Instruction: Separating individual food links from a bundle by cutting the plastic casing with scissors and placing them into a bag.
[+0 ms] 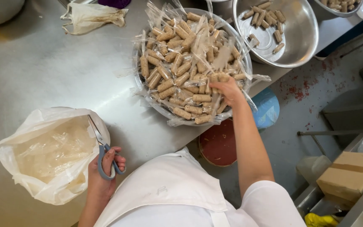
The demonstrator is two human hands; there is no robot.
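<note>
Left hand (106, 166) grips grey-handled scissors (101, 149); right hand (227, 90) pinches crinkly clear-wrapped cylindrical snack sticks (181, 71) in bowl (158, 110).

I see clear plastic wrappers (198, 54) around tan cylindrical rolls, heaped in a round bowl at top centre. A white plastic bag (51, 155) gapes open at lower left — crumpled clear film inside. A brown cardboard box (349, 174), taped, sits at lower right — another crumpled white bag (91, 17) at top left.

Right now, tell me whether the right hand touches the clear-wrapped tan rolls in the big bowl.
Touching: the head view shows the right hand gripping wrapped rolls.
</note>
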